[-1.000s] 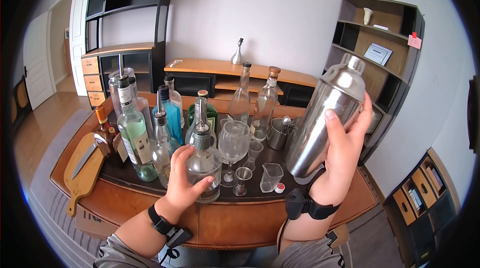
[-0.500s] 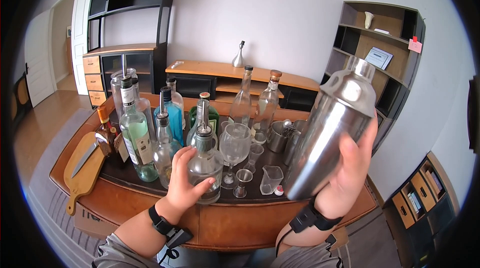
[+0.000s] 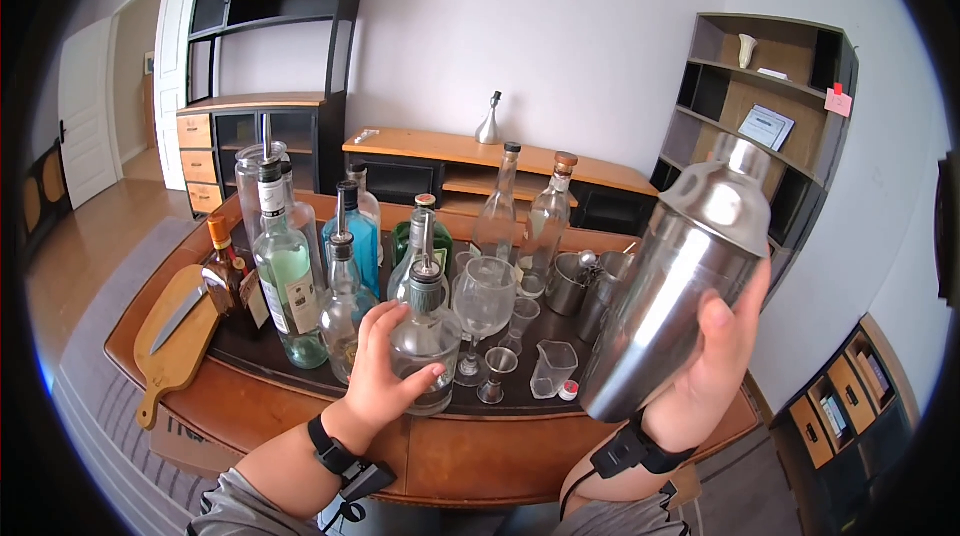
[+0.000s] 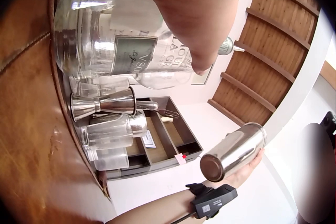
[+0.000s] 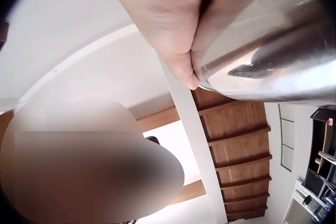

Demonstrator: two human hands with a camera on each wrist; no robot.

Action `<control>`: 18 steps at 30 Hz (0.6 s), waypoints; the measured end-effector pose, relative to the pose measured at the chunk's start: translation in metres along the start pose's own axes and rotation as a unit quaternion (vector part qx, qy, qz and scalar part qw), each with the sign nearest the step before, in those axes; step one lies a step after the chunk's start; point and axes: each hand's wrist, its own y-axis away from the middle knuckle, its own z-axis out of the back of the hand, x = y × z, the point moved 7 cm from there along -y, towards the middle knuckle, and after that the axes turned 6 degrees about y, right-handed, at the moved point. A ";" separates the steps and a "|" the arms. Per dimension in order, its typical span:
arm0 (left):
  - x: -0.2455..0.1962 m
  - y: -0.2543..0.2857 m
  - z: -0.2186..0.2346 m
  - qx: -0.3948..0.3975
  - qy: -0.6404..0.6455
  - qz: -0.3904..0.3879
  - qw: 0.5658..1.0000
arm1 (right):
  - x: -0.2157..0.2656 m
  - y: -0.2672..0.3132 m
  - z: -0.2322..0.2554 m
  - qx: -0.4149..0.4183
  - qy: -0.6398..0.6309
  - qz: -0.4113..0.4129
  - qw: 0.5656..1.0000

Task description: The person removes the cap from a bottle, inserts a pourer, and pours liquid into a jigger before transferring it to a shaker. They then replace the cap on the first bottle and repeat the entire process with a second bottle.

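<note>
My right hand (image 3: 715,356) grips a steel cocktail shaker (image 3: 680,286), raised at the table's right side and tilted, its capped top leaning right. In the right wrist view the shaker's shiny wall (image 5: 283,61) runs along the fingers. My left hand (image 3: 375,376) lies against a clear liquor bottle (image 3: 430,331) with a metal pour spout, thumb and fingers spread apart. The left wrist view shows that bottle's label (image 4: 134,55) beneath the hand. Right of it stand a stemmed glass (image 3: 486,301), a steel jigger (image 3: 496,376) and a small clear pouring cup (image 3: 555,368).
More bottles crowd the left and back, among them a green-tinted bottle (image 3: 290,286) and a blue bottle (image 3: 362,246). A knife (image 3: 178,318) lies on a wooden cutting board (image 3: 185,366) at the left. Steel cups (image 3: 568,286) stand behind the shaker.
The shaker in my right hand has come lower and a little to the right, toward me. My left hand stays at the bottle. The head view has shifted slightly.
</note>
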 end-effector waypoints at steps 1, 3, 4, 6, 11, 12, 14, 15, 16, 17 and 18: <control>0.000 0.002 -0.001 -0.001 0.001 0.000 1.000 | 0.004 0.000 -0.004 -0.007 -0.003 0.025 1.000; -0.003 0.002 0.000 0.011 0.017 0.019 1.000 | -0.009 -0.007 0.005 -0.038 0.075 0.023 0.996; -0.003 0.000 -0.001 0.019 0.024 0.025 0.999 | -0.013 -0.010 0.005 -0.053 0.126 0.014 0.991; -0.003 0.001 0.000 0.010 0.006 0.013 1.000 | -0.007 -0.007 0.000 -0.031 0.148 0.024 0.988; -0.001 0.002 0.000 -0.001 0.009 0.006 1.000 | -0.005 0.000 -0.004 0.000 0.052 0.040 0.998; -0.001 0.001 0.000 0.001 0.009 0.005 1.000 | -0.007 -0.003 -0.003 -0.021 0.107 0.036 0.993; -0.001 0.001 0.000 0.004 0.007 0.007 1.000 | -0.005 -0.004 -0.007 -0.044 0.183 0.026 0.982; -0.001 0.002 0.000 0.004 0.006 0.011 1.000 | -0.004 -0.002 -0.005 -0.026 0.140 0.031 0.989; 0.000 0.001 0.000 0.003 0.005 0.015 1.000 | -0.003 0.001 -0.001 -0.007 0.098 0.036 0.995; -0.001 0.000 0.000 0.003 0.006 0.010 1.000 | -0.001 0.002 -0.001 0.015 0.056 0.040 0.998; 0.000 0.001 0.000 0.001 0.007 0.006 1.000 | 0.002 0.002 -0.004 0.028 0.018 0.050 0.998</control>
